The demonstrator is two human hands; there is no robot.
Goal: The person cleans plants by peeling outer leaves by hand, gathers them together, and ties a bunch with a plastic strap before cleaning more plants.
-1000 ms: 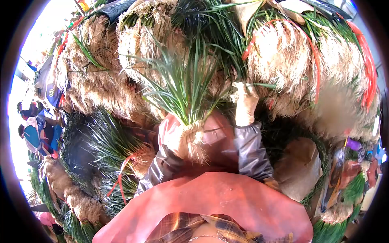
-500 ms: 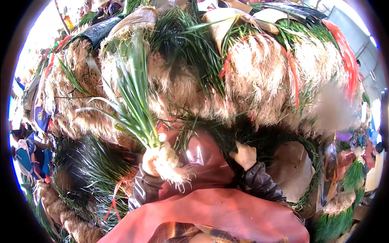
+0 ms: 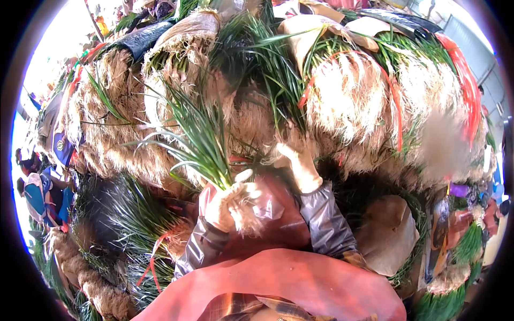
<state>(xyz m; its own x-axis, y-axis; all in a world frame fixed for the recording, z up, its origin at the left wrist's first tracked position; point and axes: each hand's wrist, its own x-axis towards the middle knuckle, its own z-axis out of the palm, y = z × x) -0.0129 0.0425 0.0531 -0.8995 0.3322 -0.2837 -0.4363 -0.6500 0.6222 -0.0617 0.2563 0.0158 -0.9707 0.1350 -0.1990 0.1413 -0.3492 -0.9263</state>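
My left hand (image 3: 227,206) is wrapped round the base of a bunch of long green leafy plants (image 3: 206,144), its pale roots hanging below the fingers and its leaves fanning up and to the left. My right hand (image 3: 300,166) is raised at the lower edge of the root mass, its fingers pressed against pale roots (image 3: 292,139) under a dark green clump of leaves (image 3: 257,53). What those fingers grip, if anything, is too small to tell. Both hands look pale, as if gloved. A red apron (image 3: 284,283) lies below them.
Large root bundles (image 3: 353,96) with red ties line the far side. A tied green bundle (image 3: 139,208) lies at the left, and a brown sheet (image 3: 388,232) at the right. More bundles (image 3: 468,243) lie at the far right. People (image 3: 48,195) are at the far left.
My left hand has swung with the bunch to the left, then back slightly right. My right hand dropped toward the apron and has risen again to the hanging roots.
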